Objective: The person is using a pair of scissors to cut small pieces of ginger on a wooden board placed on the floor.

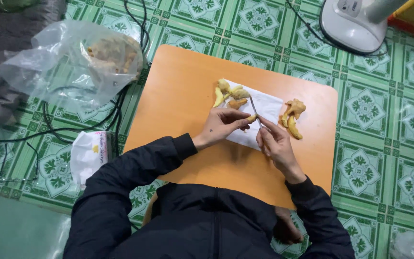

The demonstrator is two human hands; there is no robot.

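Head view, looking straight down: both forearms in black sleeves are angling in from 6 o'clock and converging over the white paper sheet (264, 112) lying on the orange table (178, 96). Left hand (222, 125) is coming in from 8 o'clock, wrist bent slightly, back of the hand facing up, fingers curling together and pinching a small yellow piece (251, 117) between thumb and fingertips. Right hand (275, 144) is coming in from 5 o'clock, fingers closing tight round the handle of a small knife (255, 109), blade pointing toward 11 o'clock and lying right against the yellow piece; can't tell if the edge is actually biting in. The piece is sitting just above the near part of the paper, roughly table centre, between the two hands. At 12 o'clock from the hands, a pile of yellowish chunks (230, 93) is resting on the far corner of the paper. At 3 o'clock, just off the paper's edge, a second cluster of yellow-orange bits (292, 116) is lying on bare table. Further out on the green patterned floor mat (374, 158): clear plastic bag (73, 62) with brownish contents at 10 o'clock, black cables (120, 103) running beside it, small white packet (89, 153) at 8 o'clock, white fan base (353, 24) at 1 o'clock.
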